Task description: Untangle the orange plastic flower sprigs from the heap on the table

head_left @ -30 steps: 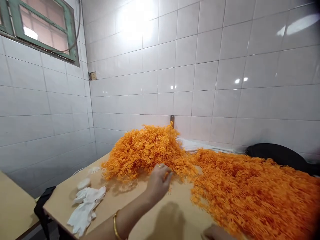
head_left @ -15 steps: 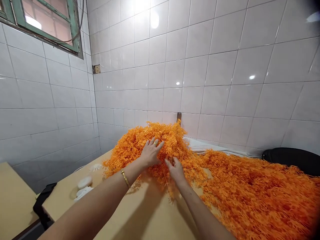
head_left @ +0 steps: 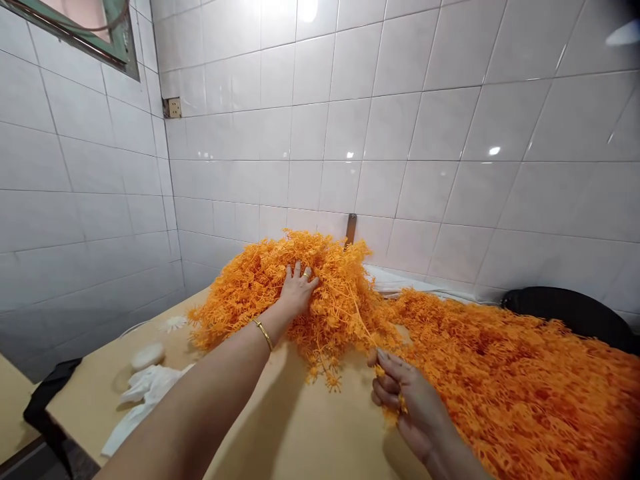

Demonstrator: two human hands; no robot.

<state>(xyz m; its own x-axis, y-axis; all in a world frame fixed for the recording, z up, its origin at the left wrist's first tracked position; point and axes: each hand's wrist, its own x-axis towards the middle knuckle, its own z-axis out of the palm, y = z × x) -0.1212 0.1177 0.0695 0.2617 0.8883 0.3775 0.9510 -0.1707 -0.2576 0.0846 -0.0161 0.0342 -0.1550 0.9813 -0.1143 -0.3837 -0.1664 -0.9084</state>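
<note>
A tall heap of orange artificial foliage (head_left: 240, 287), made of thin branching plastic-looking sprigs, sits on the table by the wall. My left hand (head_left: 296, 292), with a ring and a gold bracelet at the wrist, rests on the front of the heap with its fingers spread. In front of the heap and to its right, my right hand (head_left: 407, 393) is closed round an orange sprig (head_left: 393, 419). A thin stem (head_left: 361, 319) runs from the heap down toward those fingers. Most of the held sprig is hidden in the fist.
A wide orange foliage layer (head_left: 525, 387) covers the table's right side. Behind it are a black rounded object (head_left: 565, 307) and white cloth (head_left: 400, 279). On the left lie a round white object (head_left: 147, 357) and crumpled white cloth (head_left: 143, 400). Tiled walls (head_left: 240, 180) enclose the table (head_left: 280, 433).
My right hand has drawn away from the heap, down and to the right, with an orange sprig in its fist. My left hand stays on the heap. The view has shifted slightly.
</note>
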